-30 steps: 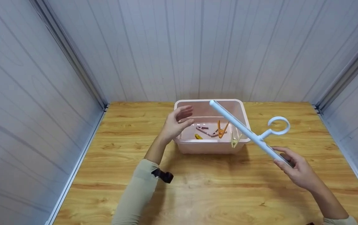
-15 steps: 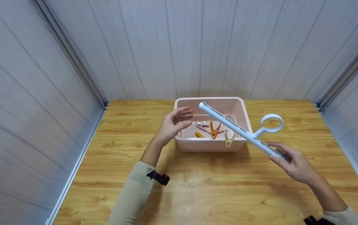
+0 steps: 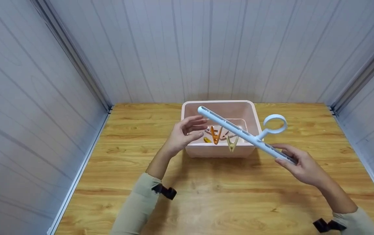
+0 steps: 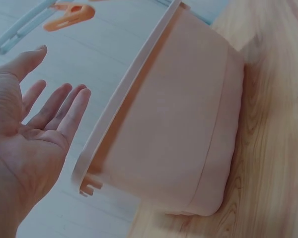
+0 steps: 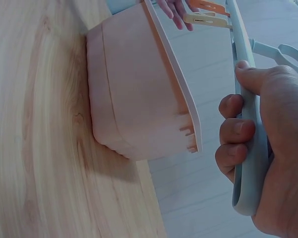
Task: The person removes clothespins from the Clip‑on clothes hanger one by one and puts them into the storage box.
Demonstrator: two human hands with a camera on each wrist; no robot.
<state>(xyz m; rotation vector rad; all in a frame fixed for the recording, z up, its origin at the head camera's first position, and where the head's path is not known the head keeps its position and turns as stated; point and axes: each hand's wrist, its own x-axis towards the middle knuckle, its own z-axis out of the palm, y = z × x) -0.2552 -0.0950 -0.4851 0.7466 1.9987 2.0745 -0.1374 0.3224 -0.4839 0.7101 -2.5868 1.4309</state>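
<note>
My right hand [image 3: 296,163] grips one end of a pale blue clip hanger bar [image 3: 236,131] with a ring hook [image 3: 274,124], held slanted above a pink plastic bin [image 3: 254,119]. An orange clothespin [image 3: 215,134] and a cream clothespin [image 3: 231,143] hang from the bar. In the right wrist view my fingers [image 5: 238,134] curl round the bar [image 5: 243,54]. My left hand [image 3: 187,132] hovers with straight fingers beside the bar's far end and the orange pin, holding nothing; the left wrist view shows its empty palm [image 4: 35,129] below the orange pin [image 4: 69,15].
The bin [image 4: 188,129] stands at the back of a wooden table [image 3: 213,192], close to the grey panelled wall [image 3: 206,49]. More clothespins [image 3: 207,140] lie inside it. Panelled walls close in both sides.
My right hand has swung the bar left and slightly up, carrying both hanging pins over the bin. My left hand stayed beside the bin, and the bar's end is now just above it.
</note>
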